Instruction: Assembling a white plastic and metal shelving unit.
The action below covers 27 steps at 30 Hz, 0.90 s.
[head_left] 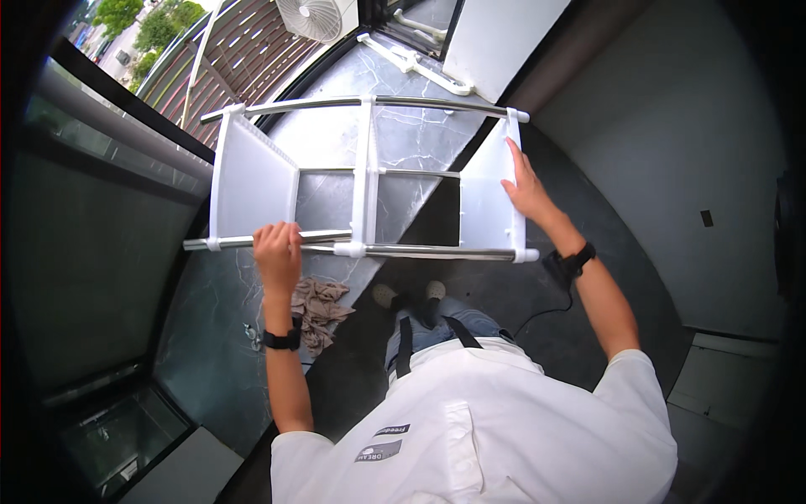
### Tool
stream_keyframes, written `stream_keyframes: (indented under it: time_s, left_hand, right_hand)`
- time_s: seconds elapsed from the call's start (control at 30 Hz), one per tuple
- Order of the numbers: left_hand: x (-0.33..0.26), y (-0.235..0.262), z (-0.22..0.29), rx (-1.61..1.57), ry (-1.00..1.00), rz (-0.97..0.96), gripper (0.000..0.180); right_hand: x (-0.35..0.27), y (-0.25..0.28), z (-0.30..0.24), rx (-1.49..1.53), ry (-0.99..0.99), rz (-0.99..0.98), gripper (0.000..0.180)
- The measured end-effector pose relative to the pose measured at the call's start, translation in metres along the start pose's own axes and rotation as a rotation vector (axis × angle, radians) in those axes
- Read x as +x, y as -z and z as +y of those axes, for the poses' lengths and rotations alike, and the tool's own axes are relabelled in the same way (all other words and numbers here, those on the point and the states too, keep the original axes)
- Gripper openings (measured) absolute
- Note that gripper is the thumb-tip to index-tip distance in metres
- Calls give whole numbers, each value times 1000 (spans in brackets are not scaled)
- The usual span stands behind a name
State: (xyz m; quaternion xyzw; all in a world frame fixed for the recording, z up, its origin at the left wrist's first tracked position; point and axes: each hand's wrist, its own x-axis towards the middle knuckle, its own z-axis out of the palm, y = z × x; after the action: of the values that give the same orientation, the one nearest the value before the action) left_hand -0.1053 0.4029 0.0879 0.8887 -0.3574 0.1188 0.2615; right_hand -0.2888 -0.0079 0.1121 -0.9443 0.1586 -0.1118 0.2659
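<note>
Nearest the camera, the person's white short-sleeved shirt (478, 437) fills the lower frame, with jeans and pale shoes (410, 294) below on a dark floor (504, 294). Both forearms wear black wrist bands.

The left hand (277, 252) is curled tight around the near chrome tube (420, 250) of a white plastic and chrome-tube rack frame (366, 181), gripping close to its left end. The right hand (527, 191) lies with fingers pressed together, flat against the outer face of the rack's right white translucent end panel (485, 202), thumb toward the near edge. The rack hangs in the air between the two hands, at about chest height, above the edge where the dark floor meets a grey marbled stone ledge (336, 134).

Judging by its build, the frame looks light but wide and awkward: thin hollow tubes, thin plastic panels and a white middle upright (364, 168). The tubes seem stiff and smooth, likely slippery in a loose grip; the panels probably flex and could crack or pop from their sockets if squeezed hard. The safest holds appear to be the tubes near the white corner joints, or the panel edges, one hand per end.

Just beyond the left wrist a crumpled brown cloth (317, 307) lies on the ledge. Farther off stand the left white end panel (250, 181), the far chrome tube (369, 102), loose white plastic bars (416, 63), a white fan unit (312, 17) and a wooden slatted railing (243, 50).
</note>
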Motion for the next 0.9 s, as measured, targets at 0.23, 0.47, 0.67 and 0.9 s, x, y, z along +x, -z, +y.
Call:
stream_keyframes:
  time_s: [0.23,0.47,0.67,0.9]
  left_hand:
    - [-29,4,13,58,18,24,26]
    - [-64,15,26,181,216,98,39]
    - [-74,32,38,145,190,169,49]
    - [-60,40,58,95,267,70,39]
  right_hand:
    - [81,-13,4,-138,132,43,68]
    - [167,-58,-43,-543,-98,77,36]
    - [214,-47,-19,-535,-48,3,43]
    - [231,-49,2,-403,62,53,39]
